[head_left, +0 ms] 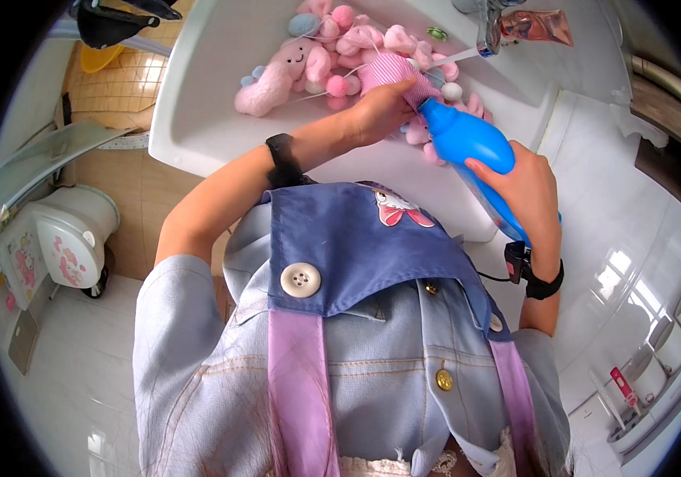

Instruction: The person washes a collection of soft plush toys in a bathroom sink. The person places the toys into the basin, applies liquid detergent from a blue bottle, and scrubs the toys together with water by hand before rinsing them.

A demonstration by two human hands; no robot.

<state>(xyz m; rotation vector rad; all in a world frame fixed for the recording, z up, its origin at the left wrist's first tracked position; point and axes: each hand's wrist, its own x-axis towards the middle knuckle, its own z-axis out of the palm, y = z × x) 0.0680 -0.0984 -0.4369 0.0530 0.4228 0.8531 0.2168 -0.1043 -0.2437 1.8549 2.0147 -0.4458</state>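
A blue plastic squeeze bottle (474, 151) is gripped by the right hand (525, 189), fingers clamped around its body, and is tilted with its neck toward the pink striped fabric piece (390, 71). That fabric is pinched by the left hand (378, 110), fingers closed on it, over the white ceramic sink (197, 87), where pink plush toys (292, 67) are heaped.

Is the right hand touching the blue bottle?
Touching. The head view shows the right hand wrapped around the blue bottle, fingers pressed on its body.
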